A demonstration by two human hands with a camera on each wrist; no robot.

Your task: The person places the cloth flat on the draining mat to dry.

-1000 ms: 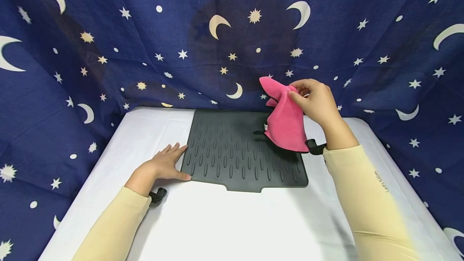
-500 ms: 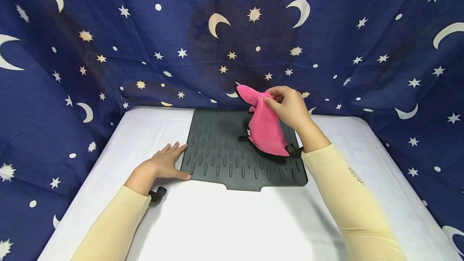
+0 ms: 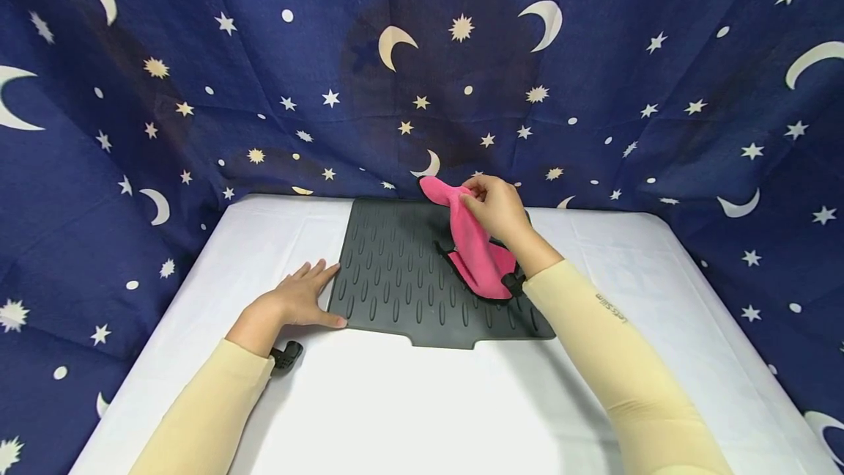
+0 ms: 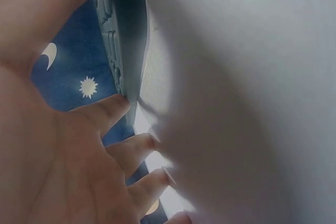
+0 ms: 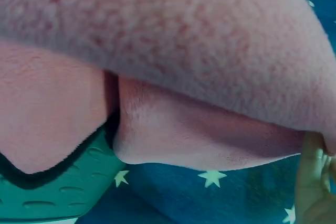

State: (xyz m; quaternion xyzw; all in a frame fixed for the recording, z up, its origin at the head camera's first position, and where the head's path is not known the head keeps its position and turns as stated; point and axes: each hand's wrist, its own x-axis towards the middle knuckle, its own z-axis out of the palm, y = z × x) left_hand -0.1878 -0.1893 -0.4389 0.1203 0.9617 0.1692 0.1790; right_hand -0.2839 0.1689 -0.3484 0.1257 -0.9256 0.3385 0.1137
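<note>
A pink plush cloth (image 3: 471,244) with black edging hangs over the right half of a dark grey ridged mat (image 3: 395,292). My right hand (image 3: 497,211) pinches it near the top between thumb and fingers. The lower part bends and spreads close over the mat, and a short black loop sticks out at its left. In the right wrist view, pink folds (image 5: 168,35) fill most of the picture. My left hand (image 3: 300,300) rests with fingers spread at the mat's left edge. The left wrist view shows a fingertip and thumb right at the mat's side (image 4: 128,40).
Mat and hands are on a white-covered table (image 3: 395,409). A dark blue curtain (image 3: 264,79) with moons and stars closes off the back and both sides. Each wrist bears a small black camera, the left one (image 3: 286,355) close over the table.
My right hand has moved left and down with the cloth, from the mat's right side. The cloth's lower part now folds out over the mat. My left hand has stayed in place.
</note>
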